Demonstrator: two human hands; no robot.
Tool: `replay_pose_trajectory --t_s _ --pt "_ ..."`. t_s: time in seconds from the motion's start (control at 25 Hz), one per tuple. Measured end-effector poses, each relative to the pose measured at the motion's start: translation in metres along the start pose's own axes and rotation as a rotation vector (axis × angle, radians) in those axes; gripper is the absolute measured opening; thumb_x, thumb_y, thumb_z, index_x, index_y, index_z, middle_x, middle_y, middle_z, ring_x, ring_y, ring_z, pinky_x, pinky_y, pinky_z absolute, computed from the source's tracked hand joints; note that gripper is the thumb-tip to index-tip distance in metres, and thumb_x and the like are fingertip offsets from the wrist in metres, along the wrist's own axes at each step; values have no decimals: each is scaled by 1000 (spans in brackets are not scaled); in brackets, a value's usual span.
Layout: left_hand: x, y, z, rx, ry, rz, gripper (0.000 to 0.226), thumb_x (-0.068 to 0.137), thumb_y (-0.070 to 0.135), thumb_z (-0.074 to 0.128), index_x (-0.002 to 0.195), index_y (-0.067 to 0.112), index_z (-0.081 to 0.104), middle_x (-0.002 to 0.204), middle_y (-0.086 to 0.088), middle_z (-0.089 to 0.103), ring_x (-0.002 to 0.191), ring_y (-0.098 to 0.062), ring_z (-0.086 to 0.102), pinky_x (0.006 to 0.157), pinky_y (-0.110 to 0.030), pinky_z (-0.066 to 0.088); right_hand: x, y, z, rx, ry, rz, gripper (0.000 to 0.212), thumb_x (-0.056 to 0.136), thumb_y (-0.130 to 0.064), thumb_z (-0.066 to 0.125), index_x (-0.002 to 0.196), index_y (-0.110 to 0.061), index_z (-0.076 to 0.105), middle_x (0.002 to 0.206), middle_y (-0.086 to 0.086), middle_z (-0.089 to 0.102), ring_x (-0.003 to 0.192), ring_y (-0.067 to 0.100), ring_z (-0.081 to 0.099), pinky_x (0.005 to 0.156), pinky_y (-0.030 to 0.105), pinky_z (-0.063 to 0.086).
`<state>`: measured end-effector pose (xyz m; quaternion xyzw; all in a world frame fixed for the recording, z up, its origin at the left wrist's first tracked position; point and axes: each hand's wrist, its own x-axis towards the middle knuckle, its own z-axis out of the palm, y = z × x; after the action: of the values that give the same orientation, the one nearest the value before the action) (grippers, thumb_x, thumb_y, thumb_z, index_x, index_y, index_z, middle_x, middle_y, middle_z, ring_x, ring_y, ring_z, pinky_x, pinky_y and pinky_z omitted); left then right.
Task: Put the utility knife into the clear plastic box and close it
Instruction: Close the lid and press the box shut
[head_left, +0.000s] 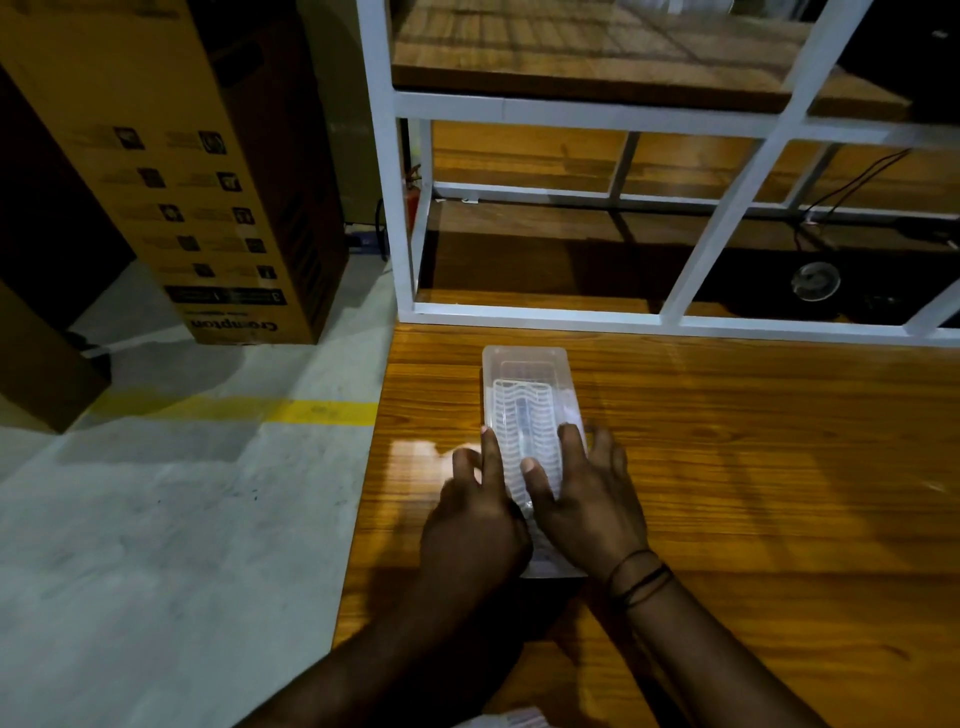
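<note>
A long clear plastic box (524, 379) lies lengthwise on the wooden table (753, 467), near its left edge. A white ribbed insert shows through its top. My left hand (475, 514) rests on the box's near left side with fingers spread over the lid. My right hand (587, 499) presses flat on the near right side, fingers apart on the lid. Both hands cover the box's near half. The utility knife is not visible; I cannot tell whether it lies inside.
A white metal frame (727, 208) with wooden shelves stands across the table's far edge. A tall cardboard carton (197, 171) stands on the grey floor at the left, beside a yellow floor line (311, 413). Black cables and a small fan (815, 280) lie behind the frame.
</note>
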<state>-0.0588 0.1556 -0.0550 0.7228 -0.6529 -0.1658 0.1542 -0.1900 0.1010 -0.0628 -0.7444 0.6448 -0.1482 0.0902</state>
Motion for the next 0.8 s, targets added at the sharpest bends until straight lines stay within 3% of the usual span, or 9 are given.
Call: replay_pose_trajectory --t_s 0.04,0.12,0.2,0.28,0.36,0.48,0.6,0.72,0.8 --pt "6 -1 -2 27 33 17 84 89 52 24 163 14 11 164 -15 30 127 -35 56 94 -40 52 10 -1 2 -6 5 -9 66 91 -61 38 142 -18 35 153 16 34 141 39 33 107 47 41" --pt "29 -4 -8 36 7 3 99 76 63 6 163 18 10 173 -8 6 152 -39 24 115 -47 38 32 -6 4 -1 -3 -51 67 93 -55 37 143 -10 37 158 15 33 149 35 24 115 46 33" --pt "52 -5 -10 81 -3 26 100 75 64 1 163 15 12 173 -5 -7 159 -35 -1 123 -50 25 49 -10 5 -35 27 -97 66 92 -52 33 137 -6 43 149 18 45 140 37 38 110 45 40" --pt "69 -3 -10 93 81 46 90 84 56 3 158 10 25 173 -9 1 159 -35 1 123 -52 26 62 -12 3 -67 48 -104 60 91 -52 35 130 -8 48 135 15 51 121 35 50 98 44 47" --pt "75 -3 -6 102 109 27 80 91 49 5 155 6 29 172 -12 8 158 -37 4 122 -55 27 68 -13 3 -65 45 -88 56 93 -50 42 132 -10 47 134 15 47 118 34 50 96 44 47" --pt "81 -9 5 119 53 45 69 101 44 10 161 11 13 173 -9 -4 158 -39 -8 126 -57 13 70 -10 8 -71 -50 -91 66 99 -49 37 151 -8 30 160 19 25 149 39 20 119 46 27" --pt "86 -15 4 136 -10 95 69 103 45 13 163 15 0 172 -4 -12 155 -38 -21 127 -58 -2 75 -8 11 -47 -161 -94 70 102 -49 30 158 -9 12 168 14 2 155 32 -4 125 45 9" --pt "93 -18 -2 170 38 130 68 103 45 21 162 13 15 173 -8 6 157 -38 -14 127 -58 -3 80 -8 6 -54 -115 -120 63 99 -47 38 148 -8 32 158 19 27 148 38 23 119 47 28" --pt "102 -16 -7 190 101 150 62 102 43 28 154 10 34 167 -13 27 158 -42 0 126 -60 6 87 -12 2 -94 -22 -155 48 95 -45 45 128 -9 46 134 17 45 125 36 46 103 46 43"
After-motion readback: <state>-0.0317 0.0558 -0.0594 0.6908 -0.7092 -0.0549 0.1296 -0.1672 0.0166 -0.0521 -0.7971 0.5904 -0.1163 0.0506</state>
